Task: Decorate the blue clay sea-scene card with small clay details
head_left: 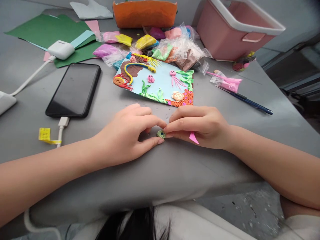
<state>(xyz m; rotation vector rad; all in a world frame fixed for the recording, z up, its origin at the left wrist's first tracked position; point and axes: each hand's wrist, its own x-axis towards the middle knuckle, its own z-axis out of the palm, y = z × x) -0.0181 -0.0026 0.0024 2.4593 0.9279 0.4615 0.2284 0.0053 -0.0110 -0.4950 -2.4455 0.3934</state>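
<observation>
My left hand (pixel 133 133) rests on the table, thumb and index finger curved around a small pale-green clay piece (pixel 161 134) with a dark spot on it. My right hand (pixel 200 125) meets it from the other side, its fingertips pressed together at the piece's edge. The flared end of a pink clay tool (pixel 193 137) sticks out below the right hand's fingers; the rest of it is hidden. Just beyond both hands lies a light-blue sea picture (pixel 162 81) with clay plants, a turtle, an octopus and an eel-like shape.
Several bags of coloured clay (pixel 185 50) lie behind the picture, beside a pink bin (pixel 220 36) and an orange container (pixel 145 15). A charging phone (pixel 74 89) and green paper (pixel 45 30) are on the left. A dark blue pen (pixel 250 101) lies on the right.
</observation>
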